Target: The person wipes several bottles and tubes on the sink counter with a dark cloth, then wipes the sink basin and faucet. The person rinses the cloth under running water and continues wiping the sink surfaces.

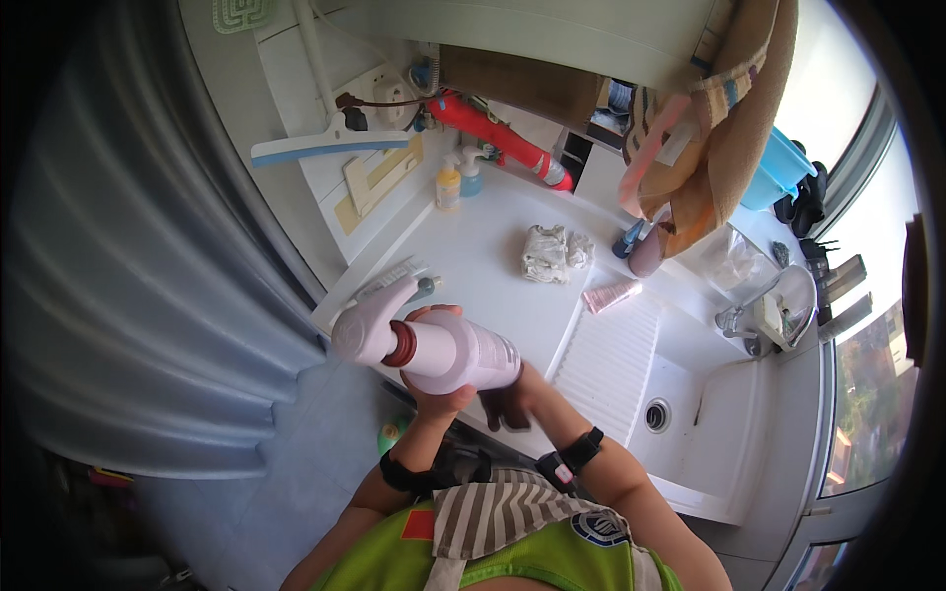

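My left hand [440,402] is wrapped round a pale pink pump bottle [458,355]. The bottle lies tilted in front of me, its big pump head toward the left and a red-brown collar under the head. Just below the bottle's base hangs my right hand [509,402], shadowed, its fingers pointing down and apart with nothing seen in them. Whether it touches the base is hidden. On the white counter [483,241] beyond are a folded white cloth [552,253] and a pink tube [612,295]. Behind the pump head lies a clear tube-like pack [392,278] beside a small dark green bottle [424,288].
At the right is a white sink [690,384] with a ribbed washboard [609,360]. Two pump bottles, yellow [447,187] and blue [471,177], stand at the back. A squeegee [330,143] hangs on the left wall; towels [724,128] hang at upper right. A grey curtain [148,276] fills the left.
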The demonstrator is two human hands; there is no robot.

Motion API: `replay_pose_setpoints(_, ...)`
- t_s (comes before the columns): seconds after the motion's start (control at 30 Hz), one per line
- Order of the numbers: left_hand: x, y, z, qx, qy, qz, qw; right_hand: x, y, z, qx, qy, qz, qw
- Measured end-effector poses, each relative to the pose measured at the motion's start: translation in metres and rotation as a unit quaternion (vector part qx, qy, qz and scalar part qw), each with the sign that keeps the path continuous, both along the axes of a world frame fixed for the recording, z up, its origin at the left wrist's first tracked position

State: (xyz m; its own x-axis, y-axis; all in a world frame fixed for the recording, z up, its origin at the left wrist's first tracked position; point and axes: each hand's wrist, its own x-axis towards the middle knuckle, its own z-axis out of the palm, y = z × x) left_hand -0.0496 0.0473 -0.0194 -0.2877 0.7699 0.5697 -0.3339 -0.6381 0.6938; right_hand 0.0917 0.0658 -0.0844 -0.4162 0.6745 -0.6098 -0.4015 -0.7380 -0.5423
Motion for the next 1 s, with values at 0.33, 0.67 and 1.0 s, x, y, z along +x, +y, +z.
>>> replay_pose_setpoints(0.33, -0.008, 0.067, -0.013, -0.094, 0.114, -0.173, 0.974, 0.019, 0.038, 0.006, -0.005, 0.036, -0.044, 0.998)
replay_pose_setpoints(0.67, 0.011, 0.181, -0.035, -0.159, 0.127, -0.122, 0.972, 0.061, 0.056, -0.007, 0.175, -0.447, -0.105, 0.871)
replay_pose_setpoints(1.0, 0.039, 0.313, -0.052, -0.192, 0.269, 0.191, 0.924, 0.165, 0.001, 0.041, 0.172, -0.471, -0.151, 0.852)
